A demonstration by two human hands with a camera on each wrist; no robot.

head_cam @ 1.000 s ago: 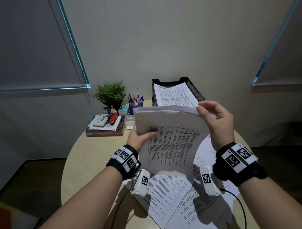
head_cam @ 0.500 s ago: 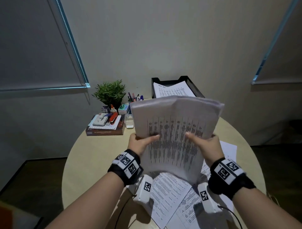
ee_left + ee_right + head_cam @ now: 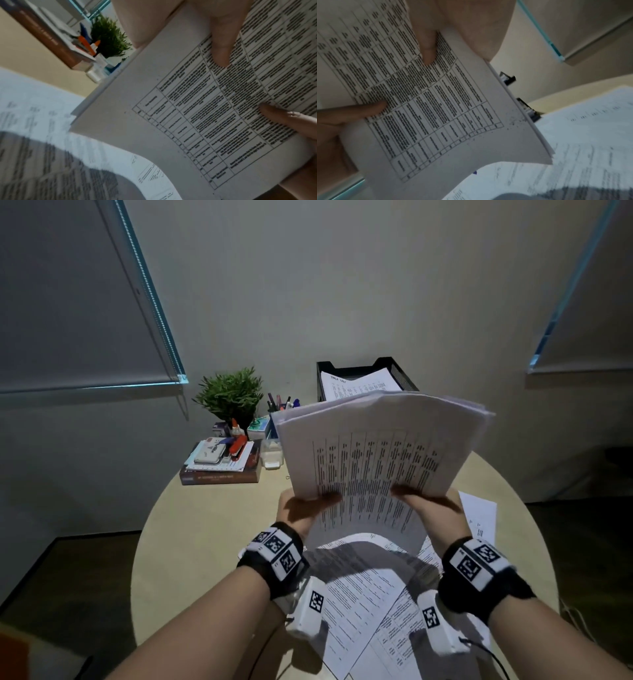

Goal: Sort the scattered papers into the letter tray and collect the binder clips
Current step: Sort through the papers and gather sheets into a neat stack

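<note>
Both hands, left hand [image 3: 301, 510] and right hand [image 3: 433, 513], gripped the stack of papers [image 3: 376, 446] upright above the table [image 3: 191, 529], thumbs pressed on its printed face, before the letter tray [image 3: 394, 368].

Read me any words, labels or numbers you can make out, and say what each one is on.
Nothing reads for certain.
Held stack of papers: printed table, too blurred.
Sheet in letter tray: heading too small.
Loose sheets on table: blurred.
Book spine: too small.
Wristbands: square code markers only.
</note>
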